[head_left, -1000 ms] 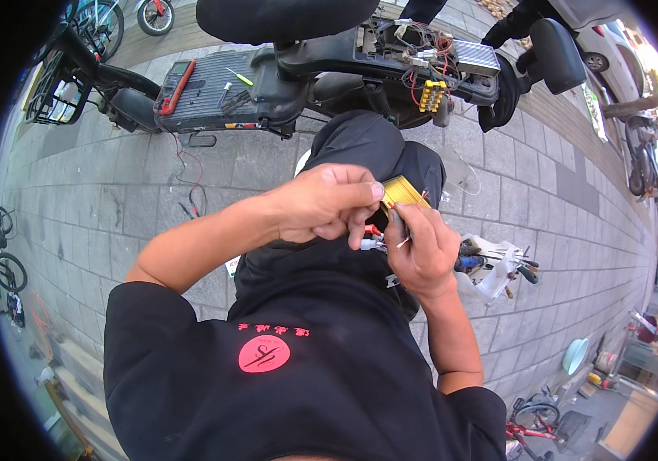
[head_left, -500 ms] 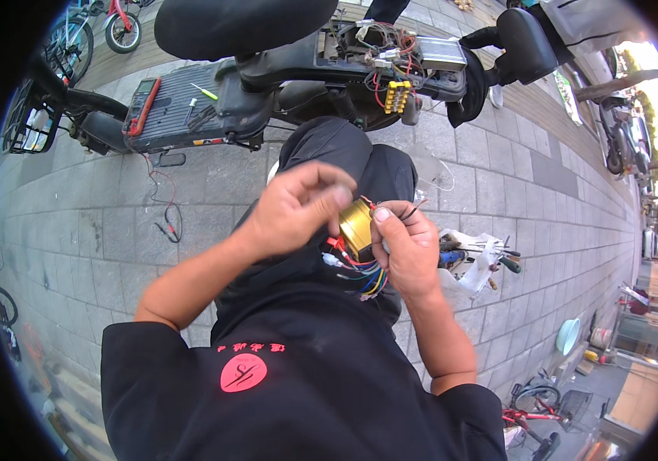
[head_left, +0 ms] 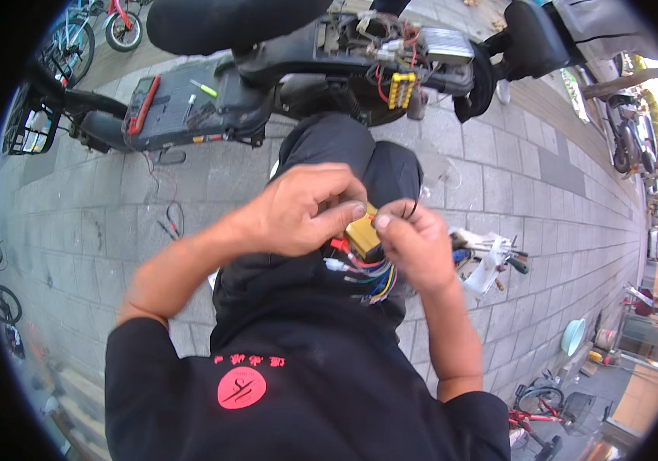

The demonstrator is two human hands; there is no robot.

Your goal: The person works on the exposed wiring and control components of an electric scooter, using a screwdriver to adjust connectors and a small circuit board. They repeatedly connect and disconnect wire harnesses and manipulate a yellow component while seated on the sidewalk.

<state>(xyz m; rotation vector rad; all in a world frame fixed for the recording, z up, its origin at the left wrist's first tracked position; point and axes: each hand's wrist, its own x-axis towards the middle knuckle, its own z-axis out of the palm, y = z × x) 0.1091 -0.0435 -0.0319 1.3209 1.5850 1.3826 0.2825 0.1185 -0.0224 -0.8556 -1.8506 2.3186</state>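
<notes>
Paving [head_left: 551,253] of grey rectangular slabs spreads across the head view, bending toward the rim. At the top, a dark scooter [head_left: 290,73] stands crosswise; at the lower right are a red bicycle [head_left: 536,417] and a pale green basin [head_left: 573,336]. Just right of the person's body, tools [head_left: 519,263] lie in a crumpled white plastic bag [head_left: 485,275] on the slabs.

The scooter's footboard bears a red-edged multimeter [head_left: 143,105] and a green-handled screwdriver [head_left: 205,88]. Toward its rear, tangled wiring surrounds a silver metal box [head_left: 445,46], and a yellow toothed block [head_left: 401,91] hangs below. Over the dark-trousered lap sits a gold metal box [head_left: 361,237], rectangular, between the two hands; a fan of thin coloured wires [head_left: 380,282] spills from its lower end, beside a red connector [head_left: 339,244] and a whitish plastic plug [head_left: 335,265].

Both elbows are bent outward, forearms converging. The left hand [head_left: 306,209] arches over the box's upper left, thumb and forefinger nearly meeting; whether anything lies between them, I cannot tell. The right hand [head_left: 419,244] is at the box's right side, thumb against curled forefinger, pinching a thin dark wire [head_left: 414,207].
</notes>
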